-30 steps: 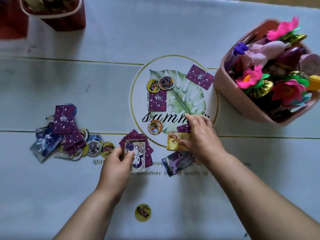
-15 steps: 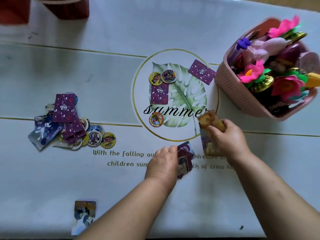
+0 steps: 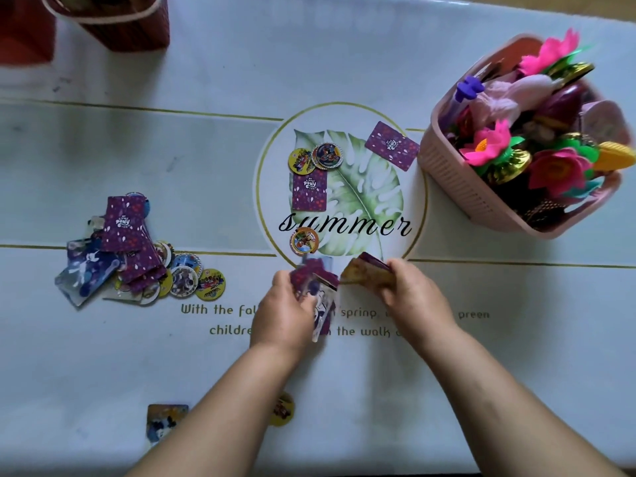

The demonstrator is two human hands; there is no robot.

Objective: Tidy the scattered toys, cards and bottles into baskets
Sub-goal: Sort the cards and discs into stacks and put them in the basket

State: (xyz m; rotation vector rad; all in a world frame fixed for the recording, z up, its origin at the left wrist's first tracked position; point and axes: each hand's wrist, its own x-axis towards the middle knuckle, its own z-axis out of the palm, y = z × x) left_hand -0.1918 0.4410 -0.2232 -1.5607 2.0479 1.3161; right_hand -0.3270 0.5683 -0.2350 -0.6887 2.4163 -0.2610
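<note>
My left hand grips a stack of purple-backed cards just below the leaf print. Close beside it, my right hand holds a few cards, a yellow-faced one on top. Loose on the leaf print lie two purple cards and three round discs. A heap of cards and discs lies at the left. A single card and a yellow disc lie near the front edge.
A pink basket full of plastic flowers and toys stands at the right. A dark red basket with a pale rim sits at the back left, a red object beside it. A white printed cloth covers the table.
Both hands rose toward the leaf print and closed together, the left with its card stack, the right with the cards it picked up. The view shifted.
</note>
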